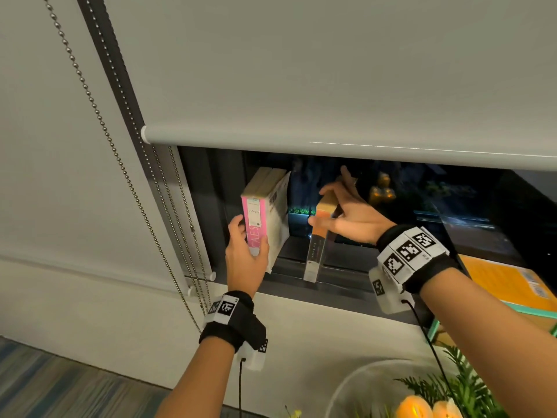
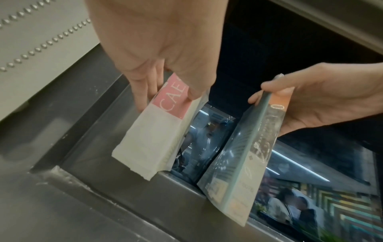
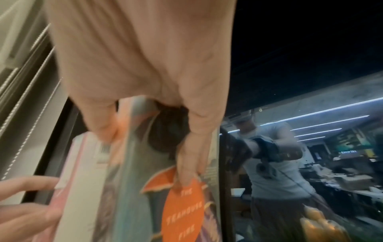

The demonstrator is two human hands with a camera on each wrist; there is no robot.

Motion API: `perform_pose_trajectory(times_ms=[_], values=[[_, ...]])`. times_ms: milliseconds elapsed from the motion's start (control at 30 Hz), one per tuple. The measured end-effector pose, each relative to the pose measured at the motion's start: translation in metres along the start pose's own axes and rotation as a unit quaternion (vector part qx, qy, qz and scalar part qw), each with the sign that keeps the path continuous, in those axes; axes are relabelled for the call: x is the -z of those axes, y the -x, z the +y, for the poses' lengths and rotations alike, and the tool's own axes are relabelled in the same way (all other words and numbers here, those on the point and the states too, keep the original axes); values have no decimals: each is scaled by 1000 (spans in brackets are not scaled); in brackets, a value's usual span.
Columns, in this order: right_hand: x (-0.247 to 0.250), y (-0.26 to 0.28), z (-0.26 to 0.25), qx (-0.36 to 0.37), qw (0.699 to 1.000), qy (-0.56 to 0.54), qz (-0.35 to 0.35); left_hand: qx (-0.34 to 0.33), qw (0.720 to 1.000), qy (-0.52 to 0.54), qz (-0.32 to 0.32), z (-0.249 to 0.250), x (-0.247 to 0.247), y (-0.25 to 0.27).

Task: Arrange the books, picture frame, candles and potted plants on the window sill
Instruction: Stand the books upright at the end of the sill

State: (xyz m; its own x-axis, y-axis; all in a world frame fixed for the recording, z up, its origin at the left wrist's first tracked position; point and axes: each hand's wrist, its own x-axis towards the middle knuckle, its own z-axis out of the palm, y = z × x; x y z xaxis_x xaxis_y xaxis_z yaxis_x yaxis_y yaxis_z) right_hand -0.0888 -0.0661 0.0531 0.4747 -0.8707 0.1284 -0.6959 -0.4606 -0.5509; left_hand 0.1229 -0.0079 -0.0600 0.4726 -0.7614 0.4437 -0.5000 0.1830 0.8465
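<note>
Pink-spined book (image 1: 255, 224), clamped by left hand (image 1: 244, 254); right hand (image 1: 346, 218) fingers pinch grey book (image 1: 316, 251), its orange cover disc visible only at right wrist.

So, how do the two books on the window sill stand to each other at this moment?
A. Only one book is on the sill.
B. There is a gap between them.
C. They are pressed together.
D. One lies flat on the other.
B: the pink-spined book in the left hand and the orange-topped book in the right hand stand apart, with dark window glass showing between them.
</note>
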Motion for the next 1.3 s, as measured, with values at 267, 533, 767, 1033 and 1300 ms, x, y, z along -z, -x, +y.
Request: perform_pose_trajectory(times_ms=[267, 533, 767, 1033, 1300], values=[[-33, -14, -10, 26, 990, -66, 122, 29, 998, -36, -53, -17, -6, -3], [-56, -25, -38, 89, 981, -125, 118, -5, 995, -82, -65, -20, -7, -5], [-65, -31, -40, 68, 978, -175, 95, 0, 995, -64, -83, -22, -4, -4], [-73, -34, -37, 49, 976, -205, 62, 10, 993, -18, -113, -26, 3, -4], [-89, -44, -38, 29, 979, -187, 72, 46, 993, -46, -96, -28, 3, -9]])
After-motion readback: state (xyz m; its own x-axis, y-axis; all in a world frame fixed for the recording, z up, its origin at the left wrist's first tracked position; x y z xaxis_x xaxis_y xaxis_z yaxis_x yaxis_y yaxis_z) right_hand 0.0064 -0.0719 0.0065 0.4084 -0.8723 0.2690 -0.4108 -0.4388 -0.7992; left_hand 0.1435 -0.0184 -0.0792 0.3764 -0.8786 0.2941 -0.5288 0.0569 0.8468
